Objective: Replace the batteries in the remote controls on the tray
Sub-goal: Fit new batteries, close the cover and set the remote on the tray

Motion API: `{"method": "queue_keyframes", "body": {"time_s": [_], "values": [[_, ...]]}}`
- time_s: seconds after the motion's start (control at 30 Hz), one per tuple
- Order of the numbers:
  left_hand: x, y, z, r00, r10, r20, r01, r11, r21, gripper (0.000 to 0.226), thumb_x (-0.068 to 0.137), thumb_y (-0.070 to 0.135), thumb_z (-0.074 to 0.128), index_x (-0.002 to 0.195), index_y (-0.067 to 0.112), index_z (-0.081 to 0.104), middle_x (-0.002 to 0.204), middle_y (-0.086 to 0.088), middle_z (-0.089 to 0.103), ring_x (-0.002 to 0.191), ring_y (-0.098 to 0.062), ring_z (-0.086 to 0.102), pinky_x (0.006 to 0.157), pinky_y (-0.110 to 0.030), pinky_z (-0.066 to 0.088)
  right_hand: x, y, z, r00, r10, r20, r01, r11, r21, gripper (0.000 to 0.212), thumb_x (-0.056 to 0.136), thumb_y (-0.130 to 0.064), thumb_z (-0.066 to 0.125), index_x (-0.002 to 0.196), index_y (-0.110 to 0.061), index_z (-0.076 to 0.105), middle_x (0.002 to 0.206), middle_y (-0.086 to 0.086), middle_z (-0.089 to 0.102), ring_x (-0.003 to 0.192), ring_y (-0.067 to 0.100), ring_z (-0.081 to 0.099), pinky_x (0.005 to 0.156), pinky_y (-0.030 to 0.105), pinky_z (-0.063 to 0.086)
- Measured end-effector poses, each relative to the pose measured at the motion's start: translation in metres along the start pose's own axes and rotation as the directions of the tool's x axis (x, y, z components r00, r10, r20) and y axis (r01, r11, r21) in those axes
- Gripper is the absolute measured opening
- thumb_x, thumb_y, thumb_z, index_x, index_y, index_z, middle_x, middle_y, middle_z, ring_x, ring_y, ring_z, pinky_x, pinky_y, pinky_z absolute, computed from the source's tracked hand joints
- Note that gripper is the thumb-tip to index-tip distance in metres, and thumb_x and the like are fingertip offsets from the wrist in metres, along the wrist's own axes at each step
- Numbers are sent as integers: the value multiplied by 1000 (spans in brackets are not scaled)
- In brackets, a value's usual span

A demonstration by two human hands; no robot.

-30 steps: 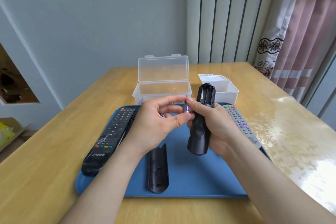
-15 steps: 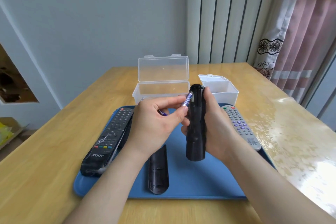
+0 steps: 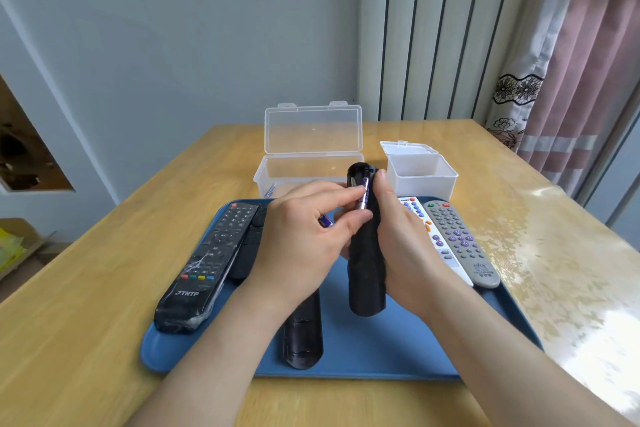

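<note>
My right hand point(image 3: 403, 246) grips a black remote point(image 3: 365, 263) upright above the blue tray point(image 3: 349, 354), battery bay turned to the left. My left hand point(image 3: 304, 239) pinches a purple battery point(image 3: 363, 196) between forefinger and thumb and holds it against the bay near the remote's top. A second purple battery point(image 3: 325, 220) is tucked in the same hand's curled fingers. The remote's black cover point(image 3: 303, 336) lies on the tray below my left wrist.
On the tray lie a black THTF remote point(image 3: 204, 267) and a slimmer black remote point(image 3: 251, 246) at left, a white remote point(image 3: 424, 229) and a grey remote point(image 3: 459, 239) at right. Behind stand an open clear box point(image 3: 311, 163) holding a battery point(image 3: 270, 190) and a white box point(image 3: 420, 172).
My right hand has turned the remote more upright and edge-on. My left hand has lifted the battery from beside the remote up to the bay at its top.
</note>
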State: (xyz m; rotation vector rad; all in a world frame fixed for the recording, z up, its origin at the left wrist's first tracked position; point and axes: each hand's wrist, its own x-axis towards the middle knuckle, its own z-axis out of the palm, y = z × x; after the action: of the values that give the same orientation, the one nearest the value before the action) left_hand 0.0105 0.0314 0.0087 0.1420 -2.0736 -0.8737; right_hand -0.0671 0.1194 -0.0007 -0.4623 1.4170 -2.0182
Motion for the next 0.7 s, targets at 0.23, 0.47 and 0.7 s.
{"method": "queue_keyframes", "body": {"time_s": [0.23,0.47,0.7], "values": [[7,12,-7,977,-209,-35,195,952,-237,26,70,-3,79,86,17,73,87,-8,61,47,-3,55,45,-8,40,-10,-1,13,992,-67,106,75,995,-71,64,100,-56,33,56,-23,65,56,9,53,56,24,48,62,36,38],[9,3,-15,930,-366,23,336,826,-453,34,77,-7,73,101,11,57,71,-1,40,28,-24,44,31,-31,43,-17,2,17,968,-111,225,161,962,-222,65,103,-51,26,64,-21,69,62,9,54,58,20,48,60,31,39],[12,-7,-18,860,-485,160,497,723,-480,24,81,-4,69,99,11,71,70,-7,33,44,-19,43,46,-20,40,-17,-3,12,946,-116,304,231,897,-378,43,105,-39,33,105,-3,56,78,13,63,52,22,57,56,28,45]]}}
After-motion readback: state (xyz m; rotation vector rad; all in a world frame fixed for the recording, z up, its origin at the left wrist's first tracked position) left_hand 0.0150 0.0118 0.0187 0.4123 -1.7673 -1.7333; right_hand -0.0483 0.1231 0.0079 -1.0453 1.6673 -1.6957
